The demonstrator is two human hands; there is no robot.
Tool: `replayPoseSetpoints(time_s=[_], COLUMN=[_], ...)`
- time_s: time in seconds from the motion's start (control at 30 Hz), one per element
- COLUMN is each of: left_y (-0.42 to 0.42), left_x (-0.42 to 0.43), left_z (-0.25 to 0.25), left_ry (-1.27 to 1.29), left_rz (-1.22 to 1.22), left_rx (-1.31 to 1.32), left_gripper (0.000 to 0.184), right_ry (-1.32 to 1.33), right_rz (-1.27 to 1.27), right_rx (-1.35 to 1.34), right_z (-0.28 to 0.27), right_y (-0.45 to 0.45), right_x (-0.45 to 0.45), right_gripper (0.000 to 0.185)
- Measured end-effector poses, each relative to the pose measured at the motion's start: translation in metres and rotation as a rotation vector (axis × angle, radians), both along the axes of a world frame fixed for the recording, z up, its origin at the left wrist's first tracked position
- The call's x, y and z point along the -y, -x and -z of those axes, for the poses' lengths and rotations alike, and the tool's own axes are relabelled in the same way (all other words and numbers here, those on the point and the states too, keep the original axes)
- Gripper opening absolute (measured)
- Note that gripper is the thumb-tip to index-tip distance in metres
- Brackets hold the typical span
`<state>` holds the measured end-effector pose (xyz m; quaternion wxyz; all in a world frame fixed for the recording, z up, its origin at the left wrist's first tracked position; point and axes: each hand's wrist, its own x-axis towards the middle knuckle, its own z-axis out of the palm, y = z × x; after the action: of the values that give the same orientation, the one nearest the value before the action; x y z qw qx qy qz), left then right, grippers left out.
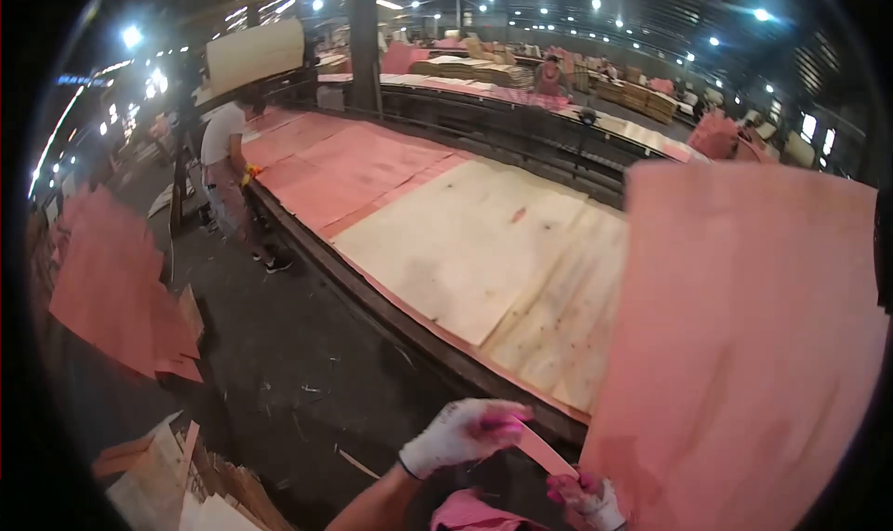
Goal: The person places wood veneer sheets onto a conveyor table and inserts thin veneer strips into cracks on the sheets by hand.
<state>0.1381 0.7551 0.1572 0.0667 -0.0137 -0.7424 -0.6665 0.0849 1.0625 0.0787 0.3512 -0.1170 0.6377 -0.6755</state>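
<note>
Bright lamps (130, 36) shine under the dark roof of a large hall, and a long worktop (400, 322) runs away from the near right towards the far left. Pink sheets (326, 164) cover its far left end. Nearer, a pale sheet (446, 252) with a few knots and a reddish mark lies across the middle, and a more speckled sheet (563, 317) lies beside it, towards the near right corner. A large pink panel (744, 317) rises upright at that corner and hides part of the worktop; what supports it cannot be made out.

Just outside the worktop's near edge, close to the same corner, a narrow pink strip (546, 452) slants down between two gloved hands. The left hand (460, 433) pinches its upper end between thumb and fingers. The right hand (588, 501), beside the panel's lower edge, seems closed on the strip's lower end, though blur leaves the fingers unclear.

By the front edge, towards the far left corner, a person in a white shirt (223, 140) stands facing the worktop. Loose pink sheets (116, 289) are heaped at the left, with broken scraps (186, 484) nearer, over the dark floor (288, 364).
</note>
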Motion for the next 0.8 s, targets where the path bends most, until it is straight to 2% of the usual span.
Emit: replayPoseSetpoints(time_s=[0.07, 0.1, 0.13, 0.2, 0.23, 0.27, 0.3, 0.37, 0.4, 0.47, 0.5, 0.53, 0.57, 0.63, 0.67, 0.7, 0.77, 0.8], left_y=[0.014, 0.020, 0.027, 0.036, 0.036, 0.040, 0.043, 0.055, 0.061, 0.077, 0.086, 0.093, 0.100, 0.129, 0.136, 0.149, 0.173, 0.178], left_x=[0.077, 0.116, 0.155, 0.225, 0.258, 0.292, 0.310, 0.364, 0.386, 0.422, 0.434, 0.446, 0.458, 0.472, 0.457, 0.462, 0.462, 0.470], left_z=[-0.008, -0.009, -0.008, -0.018, -0.035, -0.038, -0.051, -0.067, -0.076, -0.087, -0.078, -0.077, -0.079, -0.076, -0.073, -0.060, -0.022, 0.006], left_ry=[-0.121, -0.180, -0.232, -0.271, -0.271, -0.117, -0.106, -0.035, 0.225, 0.756, 0.680, 0.803, 0.929, 1.172, 1.357, 1.524, 1.574, 1.672], left_rz=[-0.133, -0.165, -0.221, -0.329, -0.344, -0.387, -0.414, -0.472, -0.504, -0.543, -0.602, -0.577, -0.528, -0.490, -0.444, -0.387, -0.315, -0.310], left_rx=[-0.089, -0.087, -0.042, 0.051, 0.071, 0.001, 0.025, -0.011, -0.018, -0.022, -0.069, -0.030, 0.014, -0.212, -0.021, 0.168, 0.003, -0.098], left_gripper=[0.033, 0.033, 0.033, 0.034, 0.035, 0.035, 0.031, 0.031, 0.032, 0.033, 0.040, 0.044, 0.049, 0.048, 0.045, 0.042, 0.037, 0.041], right_ry=[-0.499, -0.738, -0.689, -0.752, -0.560, -0.585, -0.606, -0.475, -0.424, -0.426, -0.425, -0.285, -0.290, -0.336, -0.319, -0.514, -0.411, -0.438], right_rz=[-0.300, -0.449, -0.383, -0.302, -0.186, -0.202, -0.232, -0.320, -0.349, -0.365, -0.370, -0.268, -0.305, -0.340, -0.313, -0.344, -0.026, -0.004], right_rx=[-0.383, -0.554, -0.735, -1.065, -1.103, -1.054, -1.004, -0.568, -0.310, -0.256, -0.236, -0.178, -0.178, -0.159, -0.082, -0.353, -0.697, -0.563], right_z=[-0.073, -0.085, -0.058, -0.075, -0.050, -0.037, -0.050, -0.052, -0.068, -0.060, -0.052, -0.028, -0.019, -0.010, -0.018, -0.040, 0.086, 0.056], right_y=[0.055, 0.068, 0.085, 0.095, 0.107, 0.115, 0.120, 0.141, 0.152, 0.173, 0.184, 0.194, 0.209, 0.235, 0.234, 0.243, 0.251, 0.250], right_x=[0.101, 0.137, 0.166, 0.240, 0.277, 0.306, 0.342, 0.425, 0.468, 0.540, 0.574, 0.606, 0.637, 0.679, 0.685, 0.700, 0.724, 0.735], right_gripper=[0.055, 0.055, 0.053, 0.048, 0.049, 0.050, 0.052, 0.051, 0.052, 0.051, 0.050, 0.056, 0.055, 0.053, 0.053, 0.044, 0.034, 0.029])
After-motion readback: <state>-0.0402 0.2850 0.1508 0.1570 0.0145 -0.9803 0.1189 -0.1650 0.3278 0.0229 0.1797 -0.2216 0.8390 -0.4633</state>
